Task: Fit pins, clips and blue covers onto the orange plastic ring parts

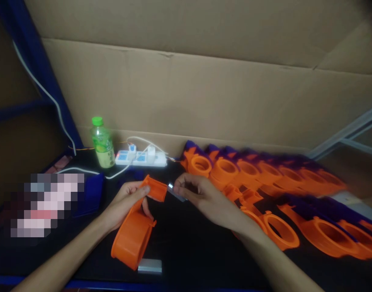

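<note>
My left hand (pixel 128 200) is closed around an orange plastic part (pixel 133 239), which has a wide round ring at its lower end and a squared channel at the top. The channel's open end points towards my right hand (pixel 195 194). Between thumb and fingers, that hand pinches a small flat grey piece (pixel 176 192) with a bright white mark at its tip. A slight gap separates this piece from the channel. Below the ring, near the table's front edge, lies a silver flat block (pixel 150 265).
Rows of similar orange ring parts (pixel 225 170), many with dark blue pieces, fill the right side. A white power strip (pixel 142 158) with plugs and a green-capped bottle (pixel 103 142) stand at the back. Behind them rises a cardboard wall (pixel 186 93). A blue piece (pixel 88 194) lies left.
</note>
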`<control>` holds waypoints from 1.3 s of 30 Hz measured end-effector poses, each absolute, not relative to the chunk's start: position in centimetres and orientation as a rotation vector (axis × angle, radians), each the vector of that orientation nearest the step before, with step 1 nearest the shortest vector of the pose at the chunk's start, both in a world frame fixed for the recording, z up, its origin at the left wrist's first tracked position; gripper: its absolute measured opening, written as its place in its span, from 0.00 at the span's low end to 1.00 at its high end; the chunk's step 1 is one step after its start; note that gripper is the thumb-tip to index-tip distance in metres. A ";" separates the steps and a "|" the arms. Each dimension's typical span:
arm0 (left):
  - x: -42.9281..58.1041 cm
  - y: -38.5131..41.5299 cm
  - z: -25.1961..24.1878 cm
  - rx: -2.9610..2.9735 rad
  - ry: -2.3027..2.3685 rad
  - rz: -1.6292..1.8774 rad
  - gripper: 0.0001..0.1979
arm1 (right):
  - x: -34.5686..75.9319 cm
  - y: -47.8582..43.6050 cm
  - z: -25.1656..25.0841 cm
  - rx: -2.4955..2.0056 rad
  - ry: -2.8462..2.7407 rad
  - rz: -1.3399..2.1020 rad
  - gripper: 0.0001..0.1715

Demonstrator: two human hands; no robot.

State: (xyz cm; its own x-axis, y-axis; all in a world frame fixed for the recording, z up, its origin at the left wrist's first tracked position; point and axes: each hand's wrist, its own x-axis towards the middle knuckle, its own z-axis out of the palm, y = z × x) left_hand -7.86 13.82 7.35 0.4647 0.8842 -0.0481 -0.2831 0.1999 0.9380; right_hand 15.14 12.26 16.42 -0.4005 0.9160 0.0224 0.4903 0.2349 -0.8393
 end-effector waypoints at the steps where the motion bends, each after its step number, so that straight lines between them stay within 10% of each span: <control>1: -7.9 13.8 7.4 1.081 0.697 0.910 0.19 | 15.2 12.3 16.7 -1.291 -2.028 1.047 0.13; 33: -7.7 14.1 7.5 1.155 0.886 0.983 0.17 | 10.3 20.8 14.5 -1.065 -2.274 1.269 0.06; 39: -9.7 15.7 7.7 0.998 1.012 1.222 0.22 | 10.2 18.1 13.3 -1.242 -1.921 0.670 0.21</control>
